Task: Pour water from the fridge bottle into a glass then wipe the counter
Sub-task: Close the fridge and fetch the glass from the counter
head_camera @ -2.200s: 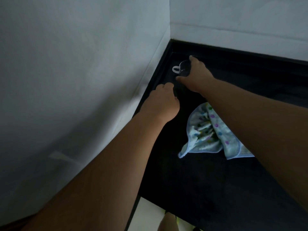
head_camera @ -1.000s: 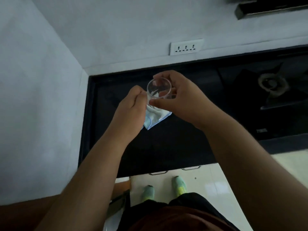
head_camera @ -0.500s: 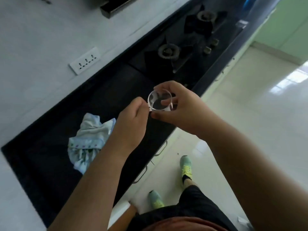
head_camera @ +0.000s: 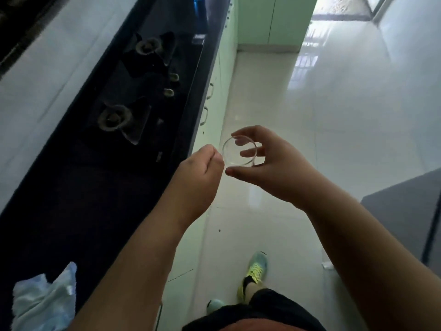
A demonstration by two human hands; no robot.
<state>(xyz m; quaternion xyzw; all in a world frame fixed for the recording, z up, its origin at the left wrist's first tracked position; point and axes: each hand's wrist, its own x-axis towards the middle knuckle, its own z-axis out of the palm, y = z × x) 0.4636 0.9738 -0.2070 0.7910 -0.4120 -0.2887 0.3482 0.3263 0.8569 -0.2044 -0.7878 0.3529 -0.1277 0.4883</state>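
Observation:
A small clear glass (head_camera: 229, 156) is held in the air over the floor, just past the counter's front edge, its mouth facing me. My right hand (head_camera: 274, 170) grips it from the right, thumb below and fingers round its far side. My left hand (head_camera: 198, 182) is curled, with thumb and forefinger pinching at the glass's left edge; what they pinch is hidden. A pale blue cloth (head_camera: 40, 304) lies crumpled on the black counter (head_camera: 78, 192) at the lower left. No water shows in the glass.
A black gas stove with two burners (head_camera: 114, 118) sits on the counter further along. A blue bottle (head_camera: 200, 13) stands at the counter's far end. Pale green cabinets (head_camera: 210, 96) run below. A glossy white floor (head_camera: 322, 103) lies ahead and a grey unit (head_camera: 405, 218) stands at the right.
Both hands lifted the glass off the counter's corner and carried it away. My view has swung right, along the stove and out over the floor. The cloth stayed on the counter.

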